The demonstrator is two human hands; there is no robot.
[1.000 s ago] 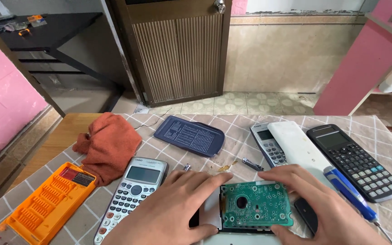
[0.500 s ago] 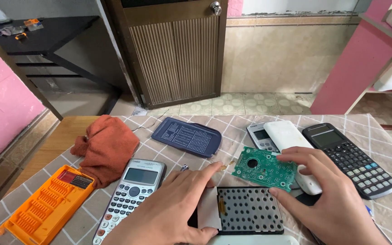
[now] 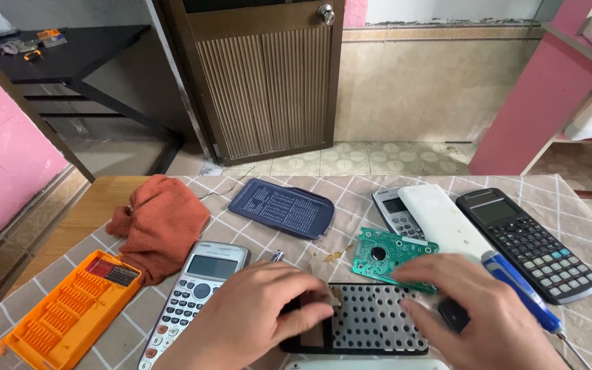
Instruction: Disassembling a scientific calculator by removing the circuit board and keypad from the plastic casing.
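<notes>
The black perforated calculator front shell (image 3: 371,318) lies near me; my left hand (image 3: 255,322) pinches its left edge. My right hand (image 3: 474,312), fingers spread, rests on the green circuit board (image 3: 392,257) just beyond. Pressing hard there could crack it.

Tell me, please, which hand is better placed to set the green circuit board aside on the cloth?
The right hand, probably: its fingers already rest on the green circuit board, while the left hand presses on the black keypad panel.
</notes>
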